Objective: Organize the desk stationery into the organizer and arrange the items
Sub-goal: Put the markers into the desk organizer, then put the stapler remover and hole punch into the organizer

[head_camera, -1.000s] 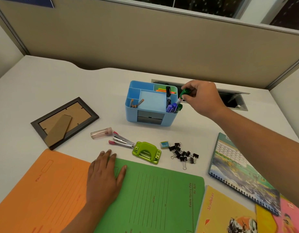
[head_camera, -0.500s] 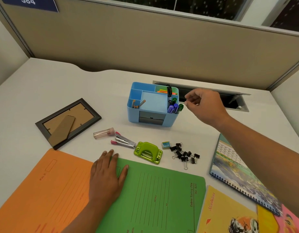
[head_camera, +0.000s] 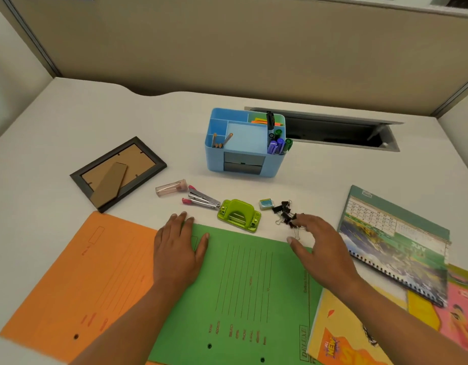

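A blue desk organizer point(head_camera: 243, 156) stands mid-desk, with markers point(head_camera: 277, 144) in its right slot and pencils point(head_camera: 218, 140) at its left. In front of it lie a clear tube point(head_camera: 171, 187), a stapler point(head_camera: 202, 200), a green hole punch point(head_camera: 239, 215), a small eraser point(head_camera: 266, 203) and a heap of black binder clips point(head_camera: 284, 213). My right hand point(head_camera: 319, 246) hovers with fingers spread just right of and over the clips, holding nothing. My left hand point(head_camera: 179, 246) rests flat on the green folder point(head_camera: 248, 291).
An orange folder point(head_camera: 77, 280) lies at the left, a face-down picture frame point(head_camera: 117, 172) beyond it. A spiral calendar point(head_camera: 396, 241) and colourful booklets point(head_camera: 359, 330) sit at the right. A cable slot point(head_camera: 341, 133) opens behind the organizer, before the partition wall.
My right hand let go of the green marker in the organizer's right slot and came down to the binder clips. My left hand stayed on the green folder.
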